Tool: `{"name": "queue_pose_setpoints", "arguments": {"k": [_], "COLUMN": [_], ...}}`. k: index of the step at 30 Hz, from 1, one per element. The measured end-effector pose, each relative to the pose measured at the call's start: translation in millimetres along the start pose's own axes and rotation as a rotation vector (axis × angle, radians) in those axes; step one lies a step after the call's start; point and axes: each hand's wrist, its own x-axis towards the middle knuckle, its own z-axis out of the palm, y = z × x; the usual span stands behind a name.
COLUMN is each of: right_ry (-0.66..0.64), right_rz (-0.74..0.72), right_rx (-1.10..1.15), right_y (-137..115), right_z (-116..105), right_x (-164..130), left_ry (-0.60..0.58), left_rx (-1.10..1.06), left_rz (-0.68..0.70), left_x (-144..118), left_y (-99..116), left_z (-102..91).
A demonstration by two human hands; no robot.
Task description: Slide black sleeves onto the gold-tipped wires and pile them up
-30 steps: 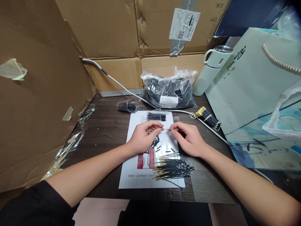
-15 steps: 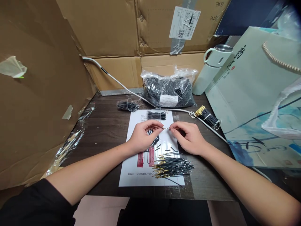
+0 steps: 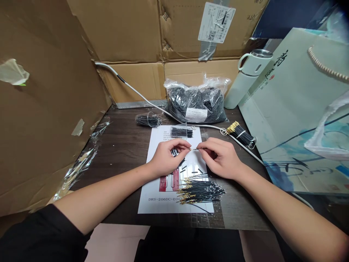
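Between both hands, above the printed sheet, a thin black wire with a gold-coloured terminal is stretched level. My left hand pinches its gold end between thumb and index finger. At the other end, the fingertips of my right hand are closed on the dark part; whether a sleeve sits there too, I cannot tell. Just below lies a loose pile of black wires with gold terminals. Several short black tubes are scattered on the paper, some partly hidden behind my left hand.
The printed sheet lies on the dark table. Bundles of black wires and gold-ended wires are farther back. Behind stand a filled plastic bag, a bottle and a paper bag. A white cable crosses the table.
My right fingers have shifted slightly along the wire, and a dark stretch now shows beside them. My left hand keeps its pinch. The whole view has tilted a little.
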Motion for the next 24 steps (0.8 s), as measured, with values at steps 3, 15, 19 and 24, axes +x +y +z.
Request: {"name": "queue_pose_setpoints", "arguments": {"k": [3, 15, 19, 24], "right_ry": [0.007, -0.007, -0.005, -0.01], "right_rz": [0.0, -0.011, -0.02, -0.021], "right_rx": [-0.003, 0.014, 0.012, 0.013], "right_y": [1.0, 0.0, -0.4, 1.1], "right_z": [-0.8, -1.5, -1.9, -2.5], "right_x": [-0.1, 0.7, 0.4, 0.0], "left_ry": [-0.004, -0.02, -0.023, -0.031], "left_rx": [0.004, 0.031, 0.04, 0.043], "left_rz": [0.002, 0.019, 0.032, 0.048], "left_x": [-0.2, -1.3, -1.5, -1.3], "left_y": [0.4, -1.2, -0.5, 0.9], "left_z": [-0.1, 0.0, -0.2, -0.4]}}
